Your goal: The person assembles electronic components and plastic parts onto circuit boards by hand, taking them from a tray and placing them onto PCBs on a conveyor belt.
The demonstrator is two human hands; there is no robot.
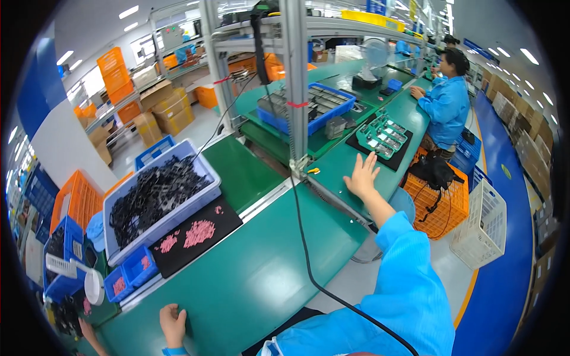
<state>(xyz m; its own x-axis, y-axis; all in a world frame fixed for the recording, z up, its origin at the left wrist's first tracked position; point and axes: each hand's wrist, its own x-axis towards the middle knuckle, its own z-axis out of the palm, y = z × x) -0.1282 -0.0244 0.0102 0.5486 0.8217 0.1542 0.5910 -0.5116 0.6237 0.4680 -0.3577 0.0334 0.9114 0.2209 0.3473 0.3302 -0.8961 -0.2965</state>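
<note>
I see the person's right hand spread wide above the green worktop; at its one o'clock, a green slotted tray sits on a black mat. Toward eight o'clock, the left hand curls, contents unclear.

The table has a smooth, glossy green surface. The tray appears to be green plastic. The post is smooth metal; the sleeve, soft cloth; the cartons, matt cardboard.
</note>
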